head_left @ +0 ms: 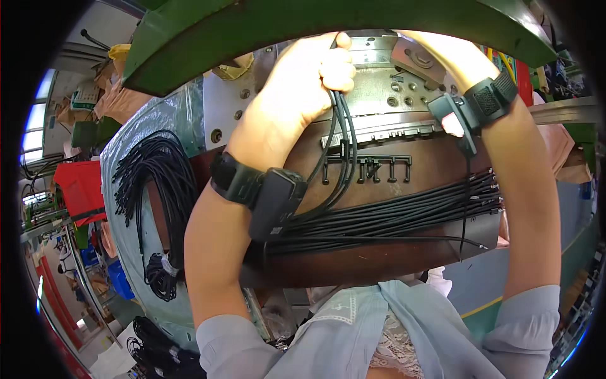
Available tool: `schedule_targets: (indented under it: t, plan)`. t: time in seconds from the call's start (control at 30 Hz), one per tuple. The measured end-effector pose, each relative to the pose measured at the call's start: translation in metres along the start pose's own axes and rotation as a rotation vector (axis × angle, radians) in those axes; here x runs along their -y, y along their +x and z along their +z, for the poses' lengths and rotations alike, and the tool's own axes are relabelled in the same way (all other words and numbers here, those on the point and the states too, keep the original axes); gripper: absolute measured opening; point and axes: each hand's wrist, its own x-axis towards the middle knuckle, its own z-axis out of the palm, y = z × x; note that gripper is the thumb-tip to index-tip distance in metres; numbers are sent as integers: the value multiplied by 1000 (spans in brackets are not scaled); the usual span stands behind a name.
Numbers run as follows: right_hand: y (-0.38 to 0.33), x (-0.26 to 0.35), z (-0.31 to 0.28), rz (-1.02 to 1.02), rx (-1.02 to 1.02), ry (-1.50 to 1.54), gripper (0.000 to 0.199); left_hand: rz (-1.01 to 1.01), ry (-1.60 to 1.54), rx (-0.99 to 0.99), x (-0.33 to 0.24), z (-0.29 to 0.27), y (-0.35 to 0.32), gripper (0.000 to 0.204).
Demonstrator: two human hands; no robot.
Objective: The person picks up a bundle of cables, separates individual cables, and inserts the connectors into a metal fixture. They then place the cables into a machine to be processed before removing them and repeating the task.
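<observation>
Black cables (341, 136), a small bunch, run from the closed left hand (309, 76) down across the grey metal tool block (379, 95) and the brown work surface (379, 259). The left hand is curled into a fist around the upper ends of these cables, with the thumb pressed over them at the top of the block. The left forearm rises from the lower edge, sleeve pushed to the elbow, and carries a black wrist strap with a box-shaped device (268, 199).

The right hand (435, 47) reaches up to the top right of the block; its fingers are hidden behind the green machine frame (208, 38), so how far it is open cannot be told. The right wrist bears a black strap with a small clip unit (470, 104).

Across the brown surface, below the block, lies a flat layer of black cables (410, 215) running left to right, their metal tips toward the right. A row of small black moulded parts (369, 167) sits just above this layer. To the left, on plastic sheeting, lies a further bundle of black cables (151, 189), and a red crate (79, 186) stands beyond it.
</observation>
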Motion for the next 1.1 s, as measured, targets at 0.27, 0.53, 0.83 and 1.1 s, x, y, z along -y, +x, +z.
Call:
schedule_targets:
  t: [0.27,0.53,0.83,1.1]
  plan:
    - [6,15,-18,-12,-84,-68,28,497,2278,-977,1,24,-29,29]
    - [-4,7,-10,63,-45,-9,36,1650,2670,-135,-22,-38,-1,24]
    - [-17,-28,12,369,43,58,40,1108,2612,-366,-18,-29,-4,27]
    - [-19,4,-49,346,108,119,51,815,2372,-577,2,23,-63,57]
